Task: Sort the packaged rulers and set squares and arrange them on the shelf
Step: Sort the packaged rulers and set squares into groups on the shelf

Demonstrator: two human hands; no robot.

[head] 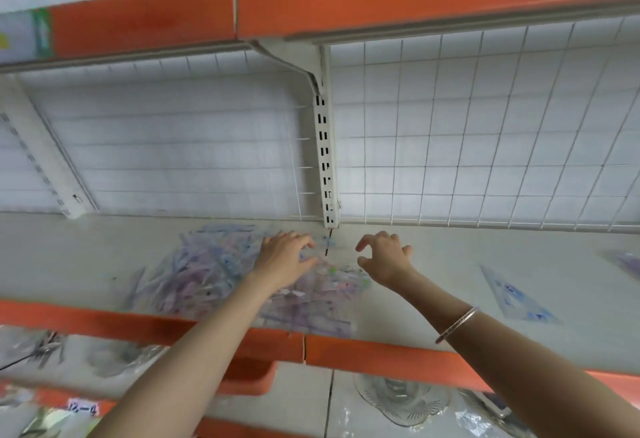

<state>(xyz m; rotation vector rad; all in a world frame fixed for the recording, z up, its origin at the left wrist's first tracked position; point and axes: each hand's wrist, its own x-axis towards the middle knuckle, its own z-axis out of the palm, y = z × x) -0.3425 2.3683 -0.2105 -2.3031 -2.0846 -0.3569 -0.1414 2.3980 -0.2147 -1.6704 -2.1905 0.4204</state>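
Head view: the left hand [285,259] lies on the blurred pile of packets [204,275] in the middle of the shelf [450,254]. Whether it grips or only rests on them, can't tell. The right hand [384,257] hovers just beside the pile, fingers loosely bent, holding nothing. A set square packet [519,295] lies well apart on the right, near the front edge.

One wide-angle camera is looking forward from the person's head.
It is sitting close above the white shelf board with an orange front lip [446,264], facing the white wire-grid back panel [485,132] and tilting slightly upward.
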